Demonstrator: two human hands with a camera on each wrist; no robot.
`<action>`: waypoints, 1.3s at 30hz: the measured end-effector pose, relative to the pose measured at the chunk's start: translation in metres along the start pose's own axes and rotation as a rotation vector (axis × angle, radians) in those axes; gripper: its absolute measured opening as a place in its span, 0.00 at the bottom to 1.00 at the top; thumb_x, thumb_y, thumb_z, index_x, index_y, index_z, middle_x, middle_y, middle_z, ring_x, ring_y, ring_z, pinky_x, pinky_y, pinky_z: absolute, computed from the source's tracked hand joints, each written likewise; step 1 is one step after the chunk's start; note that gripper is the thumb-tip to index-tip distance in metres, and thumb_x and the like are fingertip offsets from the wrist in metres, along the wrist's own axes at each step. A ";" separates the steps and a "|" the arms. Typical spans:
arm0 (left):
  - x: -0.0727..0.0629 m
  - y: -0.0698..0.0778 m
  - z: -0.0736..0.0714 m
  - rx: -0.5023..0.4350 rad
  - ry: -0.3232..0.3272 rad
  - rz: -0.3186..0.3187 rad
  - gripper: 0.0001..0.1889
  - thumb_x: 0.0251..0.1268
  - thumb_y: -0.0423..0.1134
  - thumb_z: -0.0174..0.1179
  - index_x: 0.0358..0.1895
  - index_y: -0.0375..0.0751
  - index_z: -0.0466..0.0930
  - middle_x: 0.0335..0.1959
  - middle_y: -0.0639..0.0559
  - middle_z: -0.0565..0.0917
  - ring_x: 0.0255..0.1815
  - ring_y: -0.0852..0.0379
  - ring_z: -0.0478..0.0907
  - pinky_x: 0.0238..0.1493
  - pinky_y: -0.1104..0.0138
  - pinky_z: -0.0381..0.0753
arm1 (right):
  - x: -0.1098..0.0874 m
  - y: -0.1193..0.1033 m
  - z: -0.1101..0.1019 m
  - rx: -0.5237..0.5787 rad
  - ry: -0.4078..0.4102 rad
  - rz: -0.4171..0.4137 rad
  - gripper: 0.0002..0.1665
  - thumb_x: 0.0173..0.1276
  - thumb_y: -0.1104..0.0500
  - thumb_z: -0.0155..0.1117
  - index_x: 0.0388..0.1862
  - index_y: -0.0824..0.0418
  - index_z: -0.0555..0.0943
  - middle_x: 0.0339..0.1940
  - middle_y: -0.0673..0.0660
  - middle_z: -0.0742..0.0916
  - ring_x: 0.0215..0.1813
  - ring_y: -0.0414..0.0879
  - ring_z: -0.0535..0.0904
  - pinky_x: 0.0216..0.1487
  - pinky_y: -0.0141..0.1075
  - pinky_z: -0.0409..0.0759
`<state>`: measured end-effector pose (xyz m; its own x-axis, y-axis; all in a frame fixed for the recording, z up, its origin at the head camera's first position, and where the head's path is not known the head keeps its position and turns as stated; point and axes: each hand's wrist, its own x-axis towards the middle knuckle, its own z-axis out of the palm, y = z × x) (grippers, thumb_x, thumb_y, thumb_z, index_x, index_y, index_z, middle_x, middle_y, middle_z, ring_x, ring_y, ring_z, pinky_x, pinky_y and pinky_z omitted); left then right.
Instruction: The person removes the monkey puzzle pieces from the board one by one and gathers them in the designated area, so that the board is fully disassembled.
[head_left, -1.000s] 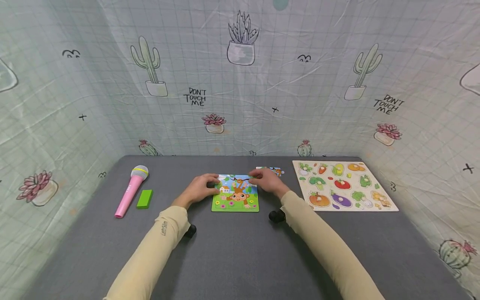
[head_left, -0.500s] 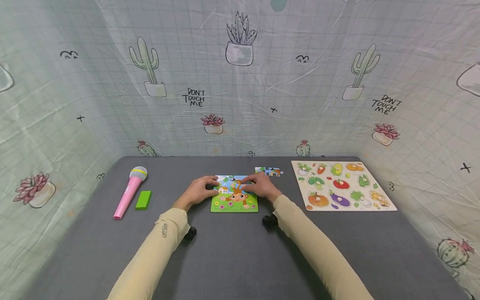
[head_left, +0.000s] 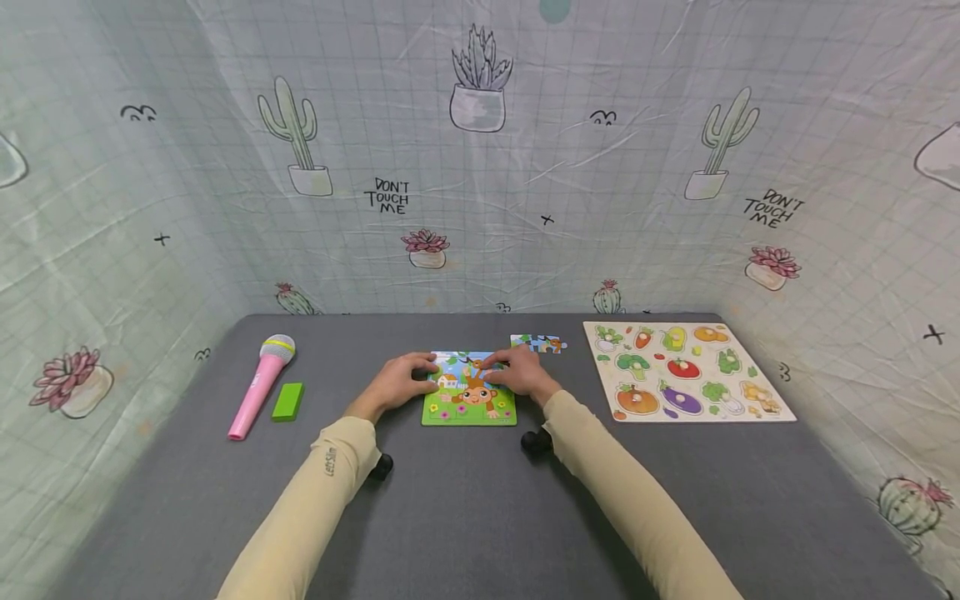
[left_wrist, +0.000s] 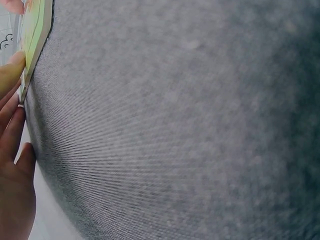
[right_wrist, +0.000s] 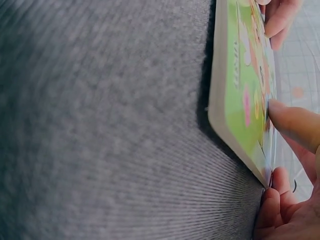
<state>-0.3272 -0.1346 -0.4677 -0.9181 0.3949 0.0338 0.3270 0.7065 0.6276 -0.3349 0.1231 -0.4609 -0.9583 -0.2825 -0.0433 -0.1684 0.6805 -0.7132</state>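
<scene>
A monkey jigsaw puzzle (head_left: 468,407) lies in a green-edged board in front of me, its lower rim facing me. My left hand (head_left: 395,383) grips the board's left edge, with the thumb (left_wrist: 15,62) on the face and other fingers along the side. My right hand (head_left: 525,375) reaches over the upper right, thumb and forefinger touching the picture near the monkey's raised arms. In the right wrist view its thumb (right_wrist: 280,112) touches the face while other fingers curl by the corner. Whether a piece is pinched there cannot be seen.
A strip of joined puzzle pieces (head_left: 540,342) lies behind my right hand. To the right is a vegetable puzzle board (head_left: 697,367). On the left lie a pink toy microphone (head_left: 260,385) and a green block (head_left: 288,402). A patterned cloth (head_left: 480,208) encloses the grey tabletop (head_left: 465,517).
My right hand has moved left from the board's upper right edge onto the picture, then stays there. My left hand stays at the left edge. More of the joined strip shows now.
</scene>
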 end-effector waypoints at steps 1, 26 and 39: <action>0.000 0.000 0.000 0.002 0.001 -0.001 0.19 0.64 0.39 0.66 0.57 0.36 0.82 0.69 0.43 0.71 0.72 0.41 0.61 0.73 0.48 0.59 | 0.000 0.000 0.000 0.000 0.000 0.002 0.12 0.65 0.59 0.69 0.48 0.57 0.88 0.61 0.62 0.80 0.65 0.59 0.70 0.63 0.52 0.71; 0.000 0.001 -0.002 -0.008 -0.025 -0.007 0.20 0.65 0.40 0.66 0.58 0.37 0.81 0.70 0.44 0.70 0.73 0.40 0.60 0.73 0.47 0.59 | 0.004 -0.004 0.002 -0.074 0.033 0.001 0.07 0.67 0.58 0.68 0.43 0.55 0.88 0.56 0.59 0.79 0.70 0.59 0.61 0.73 0.56 0.55; 0.000 0.002 -0.004 0.001 -0.044 0.001 0.21 0.66 0.40 0.65 0.59 0.36 0.80 0.71 0.43 0.69 0.73 0.40 0.59 0.73 0.46 0.58 | 0.002 -0.008 0.001 -0.029 0.068 -0.013 0.07 0.65 0.64 0.69 0.42 0.61 0.88 0.61 0.63 0.71 0.63 0.57 0.69 0.60 0.50 0.74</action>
<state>-0.3272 -0.1360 -0.4635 -0.9070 0.4212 -0.0001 0.3280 0.7065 0.6271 -0.3352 0.1163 -0.4554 -0.9694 -0.2452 0.0139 -0.1862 0.6966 -0.6929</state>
